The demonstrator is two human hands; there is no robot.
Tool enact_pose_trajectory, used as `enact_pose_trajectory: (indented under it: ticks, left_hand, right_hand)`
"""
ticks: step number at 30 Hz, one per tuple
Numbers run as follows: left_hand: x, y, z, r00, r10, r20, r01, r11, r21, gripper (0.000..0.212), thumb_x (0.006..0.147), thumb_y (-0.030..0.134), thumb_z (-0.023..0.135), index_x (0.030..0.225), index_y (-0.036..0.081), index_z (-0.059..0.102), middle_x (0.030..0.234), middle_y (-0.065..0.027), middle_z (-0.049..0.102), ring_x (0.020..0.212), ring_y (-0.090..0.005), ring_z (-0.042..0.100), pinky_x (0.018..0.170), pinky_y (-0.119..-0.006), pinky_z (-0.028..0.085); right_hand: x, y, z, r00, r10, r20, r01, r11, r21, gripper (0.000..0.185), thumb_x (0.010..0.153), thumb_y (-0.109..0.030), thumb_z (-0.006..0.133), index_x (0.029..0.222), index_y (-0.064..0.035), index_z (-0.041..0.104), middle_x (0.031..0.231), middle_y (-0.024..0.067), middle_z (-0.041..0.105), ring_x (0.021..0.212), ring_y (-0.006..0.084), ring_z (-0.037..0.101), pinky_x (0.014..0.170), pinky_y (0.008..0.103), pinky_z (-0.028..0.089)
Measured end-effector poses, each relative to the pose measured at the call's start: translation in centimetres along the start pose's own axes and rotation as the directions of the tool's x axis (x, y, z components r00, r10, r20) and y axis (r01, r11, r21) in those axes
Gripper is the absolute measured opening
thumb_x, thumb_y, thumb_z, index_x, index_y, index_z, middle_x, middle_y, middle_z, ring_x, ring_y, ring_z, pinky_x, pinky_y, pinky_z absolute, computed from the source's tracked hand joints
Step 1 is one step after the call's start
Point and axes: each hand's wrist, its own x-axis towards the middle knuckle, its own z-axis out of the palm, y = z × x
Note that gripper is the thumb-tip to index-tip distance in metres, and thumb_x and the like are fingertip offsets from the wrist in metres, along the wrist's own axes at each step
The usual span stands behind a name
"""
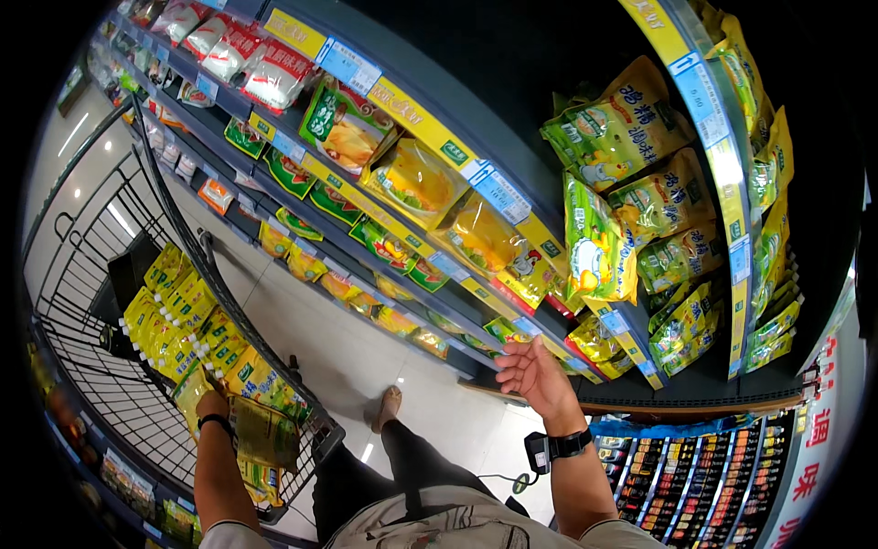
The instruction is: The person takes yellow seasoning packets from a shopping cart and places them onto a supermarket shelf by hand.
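My left hand (213,403) is down inside a black wire shopping cart (110,199), gripping a yellow-green seasoning bag (190,386); its fingers are partly hidden by the bag. Around it lie rows of yellow spouted pouches (159,336) with white caps. More yellow seasoning bags (257,381) are piled in the cart's near end, one showing a darker back (264,432). My right hand (535,377) is raised with fingers apart and slightly curled, holding nothing, close to the shelf edge. The nearest goods to it are yellow bags (597,337) on a lower shelf.
Dark store shelves (439,226) with price strips hold seasoning bags (617,130), soup-mix packs (411,180) and red-white packets (278,72). A bottle display (686,466) stands at lower right. Another shelf (116,473) runs behind the cart. Pale floor tiles (343,343) lie between cart and shelves.
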Motion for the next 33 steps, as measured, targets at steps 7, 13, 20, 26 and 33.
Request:
enact_pose_trajectory:
  ticks: [7,13,20,26,33]
  left_hand:
    - [-0.8,-1.6,0.1,0.978,0.206,-0.042,-0.202,0.975,0.088,0.042,0.100,0.044,0.044,0.134,0.027,0.062,0.111,-0.0154,0.073,0.101,-0.0359,0.071,0.083,-0.050,0.055]
    - [-4.6,-5.9,-6.2,0.986,0.116,-0.119,-0.126,0.989,-0.078,0.046,0.092,0.047,0.056,0.099,0.006,0.076,0.100,-0.0212,0.073,0.092,-0.0410,0.070,0.079,-0.050,0.055]
    - [-11.1,-11.5,-10.3,0.800,0.091,-0.593,-0.334,0.888,-0.314,0.026,0.098,0.021,0.055,0.109,0.001,0.067,0.107,-0.0192,0.060,0.097,-0.0364,0.059,0.086,-0.044,0.051]
    - [-22.9,-8.2,-21.0,0.815,0.029,-0.578,-0.570,0.211,-0.794,0.035,0.097,0.015,0.053,0.124,-0.004,0.063,0.111,-0.0097,0.068,0.101,-0.0183,0.063,0.091,-0.028,0.048]
    - [-37.2,-3.6,-26.1,0.844,0.135,-0.519,-0.431,-0.405,-0.806,0.035,0.096,0.021,0.059,0.119,-0.005,0.060,0.107,-0.0116,0.070,0.094,-0.0195,0.071,0.082,-0.031,0.058]
  right_hand:
    - [1.2,0.8,-1.0,1.000,0.030,0.004,-0.030,1.000,0.003,0.055,0.109,-0.049,0.036,0.121,-0.0017,0.062,0.103,0.0158,0.073,0.084,0.0251,0.073,0.069,0.0368,0.061]
    - [2.1,1.5,0.8,0.996,-0.034,0.079,0.038,0.998,-0.050,0.051,0.109,-0.046,0.038,0.120,-0.0029,0.062,0.101,0.0121,0.074,0.082,0.0191,0.072,0.066,0.0310,0.060]
    - [3.1,2.6,4.1,0.974,-0.012,0.226,0.033,0.996,-0.088,0.043,0.109,-0.037,0.044,0.122,0.0007,0.059,0.102,0.0140,0.072,0.083,0.0195,0.072,0.067,0.0311,0.059]
    - [1.4,3.7,11.5,0.927,-0.075,0.368,0.240,0.872,-0.427,0.033,0.103,-0.022,0.058,0.127,0.0012,0.057,0.111,0.0144,0.070,0.089,0.0176,0.070,0.077,0.0305,0.057]
    - [-1.7,7.3,18.0,0.510,-0.402,0.760,0.850,0.373,-0.373,0.073,0.081,-0.005,0.078,0.146,-0.0067,0.045,0.141,0.0174,0.055,0.126,0.0297,0.059,0.104,0.0383,0.049]
